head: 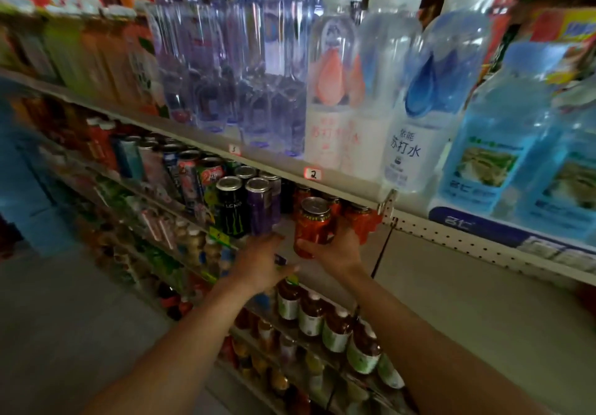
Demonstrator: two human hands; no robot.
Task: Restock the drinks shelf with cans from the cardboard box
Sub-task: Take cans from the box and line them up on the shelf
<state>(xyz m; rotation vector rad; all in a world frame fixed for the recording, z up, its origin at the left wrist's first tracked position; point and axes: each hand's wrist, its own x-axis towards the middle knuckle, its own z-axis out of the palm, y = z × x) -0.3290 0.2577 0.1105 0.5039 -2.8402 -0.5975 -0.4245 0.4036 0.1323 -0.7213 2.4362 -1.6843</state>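
An orange can (312, 229) is gripped upright by the right hand (335, 250), left hand (258, 261) relaxed, empty; neighbouring purple can (259, 206) could be toppled if nudged.

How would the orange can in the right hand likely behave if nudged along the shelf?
The orange can looks tall and narrow, so it may tip. Its smooth round wall would probably roll if it fell. The right hand wraps its lower part, steadying it.

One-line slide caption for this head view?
Right hand sets an orange can beside matching cans on the drinks shelf; left hand rests open below the purple can.
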